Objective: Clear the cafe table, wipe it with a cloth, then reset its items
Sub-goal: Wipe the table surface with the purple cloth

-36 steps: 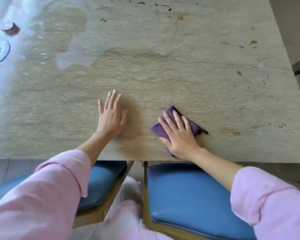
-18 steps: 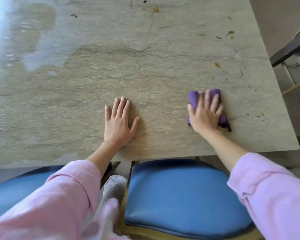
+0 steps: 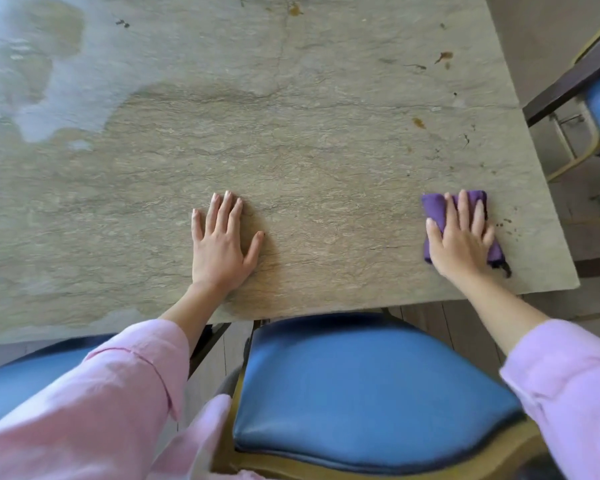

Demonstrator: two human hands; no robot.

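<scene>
Table point(image 3: 326, 133) — right hand point(image 3: 461, 244) flat on purple cloth point(image 3: 433, 206), left hand point(image 3: 222, 247) flat.

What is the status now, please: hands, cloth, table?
Left hand flat on table, empty. Right hand pressing purple cloth near right edge. Brown stains at far right; nothing blocks.

Purple cloth point(image 3: 433, 206), veined grey-beige table point(image 3: 291, 140), blue chair seats point(image 3: 371, 393), pink sleeves point(image 3: 101, 403)

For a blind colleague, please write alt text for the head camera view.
A person's right hand presses a folded purple cloth flat near the right edge of a stone table, while the left hand rests open on the bare tabletop. Blue chairs stand below the near edge.
</scene>
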